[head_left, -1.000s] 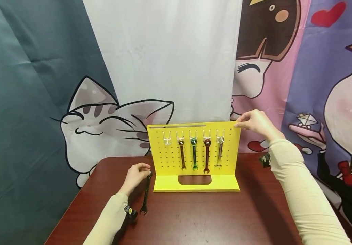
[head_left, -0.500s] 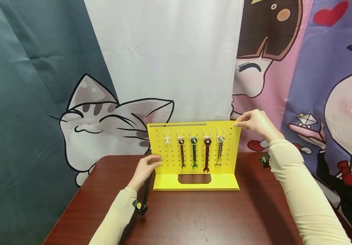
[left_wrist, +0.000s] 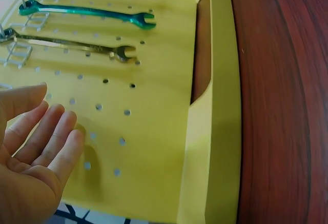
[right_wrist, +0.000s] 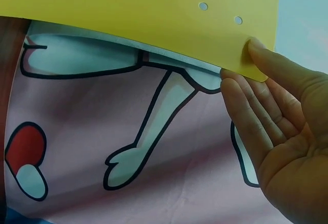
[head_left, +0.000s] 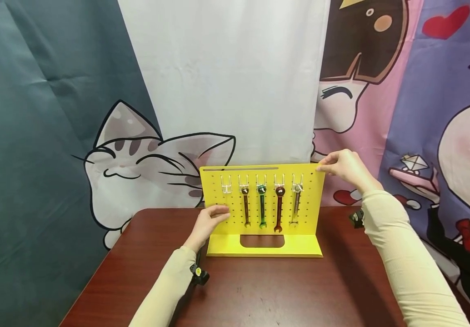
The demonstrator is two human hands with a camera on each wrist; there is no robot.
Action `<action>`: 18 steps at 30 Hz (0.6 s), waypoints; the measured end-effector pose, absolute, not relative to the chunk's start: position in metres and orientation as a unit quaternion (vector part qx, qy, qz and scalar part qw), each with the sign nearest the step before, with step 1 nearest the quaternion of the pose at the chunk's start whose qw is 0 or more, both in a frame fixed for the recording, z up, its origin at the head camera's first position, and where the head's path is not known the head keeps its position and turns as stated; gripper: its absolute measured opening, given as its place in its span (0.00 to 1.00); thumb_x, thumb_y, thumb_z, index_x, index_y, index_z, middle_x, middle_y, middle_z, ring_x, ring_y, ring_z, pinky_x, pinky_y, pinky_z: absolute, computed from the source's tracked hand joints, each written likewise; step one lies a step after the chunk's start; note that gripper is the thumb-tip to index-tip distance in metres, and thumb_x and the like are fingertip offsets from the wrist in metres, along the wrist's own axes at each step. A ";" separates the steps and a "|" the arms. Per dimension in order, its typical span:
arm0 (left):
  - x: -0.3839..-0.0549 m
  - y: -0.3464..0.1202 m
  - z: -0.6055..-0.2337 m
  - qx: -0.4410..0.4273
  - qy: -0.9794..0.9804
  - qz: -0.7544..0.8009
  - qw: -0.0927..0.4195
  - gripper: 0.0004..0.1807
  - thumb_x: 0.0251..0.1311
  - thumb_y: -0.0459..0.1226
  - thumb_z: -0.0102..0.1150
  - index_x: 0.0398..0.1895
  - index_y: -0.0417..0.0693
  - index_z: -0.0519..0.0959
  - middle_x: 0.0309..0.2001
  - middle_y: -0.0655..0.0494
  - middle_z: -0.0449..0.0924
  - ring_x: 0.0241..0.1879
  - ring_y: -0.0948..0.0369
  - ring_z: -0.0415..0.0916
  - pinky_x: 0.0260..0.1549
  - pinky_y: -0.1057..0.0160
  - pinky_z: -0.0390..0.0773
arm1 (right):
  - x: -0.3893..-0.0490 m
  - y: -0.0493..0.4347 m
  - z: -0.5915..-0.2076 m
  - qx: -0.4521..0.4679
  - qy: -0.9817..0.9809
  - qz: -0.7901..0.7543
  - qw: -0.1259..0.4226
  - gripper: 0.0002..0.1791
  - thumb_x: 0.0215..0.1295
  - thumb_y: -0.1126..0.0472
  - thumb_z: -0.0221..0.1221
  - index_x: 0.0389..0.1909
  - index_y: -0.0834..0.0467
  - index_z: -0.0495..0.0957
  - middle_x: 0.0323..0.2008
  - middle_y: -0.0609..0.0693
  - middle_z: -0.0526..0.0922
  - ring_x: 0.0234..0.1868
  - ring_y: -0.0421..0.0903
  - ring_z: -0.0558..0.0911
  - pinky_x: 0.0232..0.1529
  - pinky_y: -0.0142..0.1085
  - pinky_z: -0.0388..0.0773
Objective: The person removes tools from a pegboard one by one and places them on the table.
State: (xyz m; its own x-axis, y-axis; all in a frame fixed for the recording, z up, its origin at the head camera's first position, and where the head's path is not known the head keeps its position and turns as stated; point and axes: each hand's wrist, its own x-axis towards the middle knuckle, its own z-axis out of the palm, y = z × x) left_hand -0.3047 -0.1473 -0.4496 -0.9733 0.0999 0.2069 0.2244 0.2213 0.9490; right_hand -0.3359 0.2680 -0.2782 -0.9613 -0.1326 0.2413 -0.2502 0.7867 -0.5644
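A yellow pegboard stand (head_left: 235, 245) stands upright on the table. From its white hooks hang several wrenches, among them a green wrench (head_left: 262, 209), a red wrench (head_left: 279, 209) and a silver wrench (head_left: 297, 204). A gold-brown wrench (left_wrist: 77, 43) hangs nearest my left hand (head_left: 208, 222). That hand is in front of the board's lower left part, thumb and fingers apart, holding nothing. A dark wrench (head_left: 198, 256) is mostly hidden behind my left wrist. My right hand (head_left: 347, 168) pinches the board's upper right corner between thumb and fingers.
An unused double hook (head_left: 226, 185) is at the board's left end. The brown table (head_left: 259, 290) extends in front and to both sides. A printed cloth (head_left: 235, 81) hangs behind. Small cameras are strapped to both wrists.
My left hand has moved right and slightly up, away from the upper end of the dark wrench, to the front of the board. My right hand stays at the corner.
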 end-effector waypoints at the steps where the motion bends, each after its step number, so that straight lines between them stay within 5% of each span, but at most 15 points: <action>1: -0.305 -0.145 -0.449 -0.108 -0.776 -0.620 0.048 0.18 0.64 0.36 0.67 0.56 0.38 0.82 0.52 0.45 0.84 0.52 0.52 0.81 0.58 0.52 0.77 | -0.336 0.268 -0.278 0.099 -0.940 0.312 0.094 0.18 0.62 0.50 0.71 0.44 0.59 0.87 0.39 0.55 0.89 0.34 0.48 0.86 0.40 0.44 0.79; 10: -0.307 -0.122 -0.446 -0.115 -0.762 -0.636 0.036 0.20 0.64 0.39 0.68 0.56 0.40 0.82 0.53 0.47 0.84 0.54 0.54 0.80 0.59 0.53 0.76 | -0.337 0.270 -0.278 0.098 -0.938 0.322 0.080 0.20 0.62 0.49 0.71 0.44 0.61 0.86 0.42 0.58 0.88 0.36 0.50 0.87 0.47 0.53 0.79; 18: -0.308 -0.107 -0.435 -0.119 -0.767 -0.629 0.039 0.21 0.66 0.40 0.66 0.59 0.39 0.80 0.56 0.47 0.82 0.58 0.52 0.78 0.59 0.51 0.76 | -0.338 0.269 -0.279 0.106 -0.938 0.317 0.089 0.19 0.62 0.49 0.70 0.44 0.60 0.86 0.39 0.55 0.88 0.35 0.48 0.86 0.40 0.45 0.79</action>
